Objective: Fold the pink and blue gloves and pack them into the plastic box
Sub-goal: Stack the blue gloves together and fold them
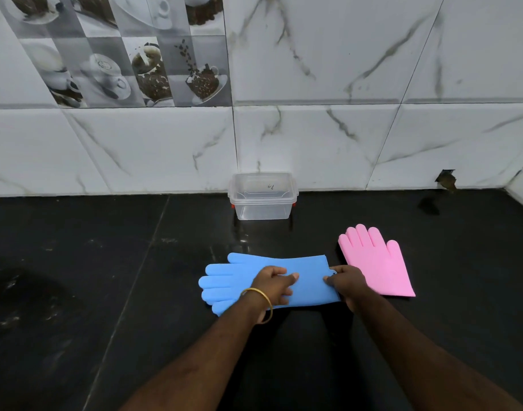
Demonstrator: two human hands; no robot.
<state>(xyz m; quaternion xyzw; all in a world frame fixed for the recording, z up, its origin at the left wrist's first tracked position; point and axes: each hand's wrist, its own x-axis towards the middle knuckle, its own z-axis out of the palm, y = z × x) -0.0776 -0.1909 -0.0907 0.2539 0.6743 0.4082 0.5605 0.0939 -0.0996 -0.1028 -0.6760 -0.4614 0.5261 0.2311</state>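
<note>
The blue glove [301, 280] is laid flat on the black counter [106, 292], with its fingers pointing left and its cuff to the right. It is pressed down in the middle by the left hand [273, 284], whose fingers are curled on top of it; a real grip cannot be told. The cuff edge is pinched by the right hand [344, 281].

The pink glove [375, 261] is laid flat just beside the blue one, on the right, and is not touched by either hand. The plastic box [263, 195] is set farther back by the tiled wall [343, 129], open on top, with nothing seen inside.

Both gloves look soft, bendy and light, maybe a bit rubbery, so they may spring open after folding. The blue one is best taken by the cuff and folded over toward its fingers. Then it should be held shut while it is carried to the box.
</note>
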